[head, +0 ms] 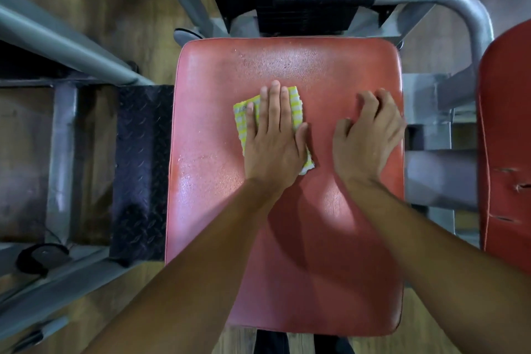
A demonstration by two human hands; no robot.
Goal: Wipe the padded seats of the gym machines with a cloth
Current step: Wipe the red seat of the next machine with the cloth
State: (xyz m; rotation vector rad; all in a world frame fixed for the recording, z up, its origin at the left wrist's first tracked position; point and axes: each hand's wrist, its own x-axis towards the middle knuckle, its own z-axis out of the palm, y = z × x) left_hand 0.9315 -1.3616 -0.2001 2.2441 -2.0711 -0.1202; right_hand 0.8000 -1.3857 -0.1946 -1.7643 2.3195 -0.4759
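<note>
A red padded seat fills the middle of the head view, its surface speckled with droplets at the back and left. My left hand lies flat with straight fingers on a folded yellow-and-white checked cloth, pressing it onto the seat's middle. My right hand rests on the seat beside it, near the right edge, with its fingers bent and nothing in them.
Grey steel frame tubes run at the left and back right. A black tread-plate step adjoins the seat's left side. A second red pad with small tears stands at the right edge. Wood flooring shows below.
</note>
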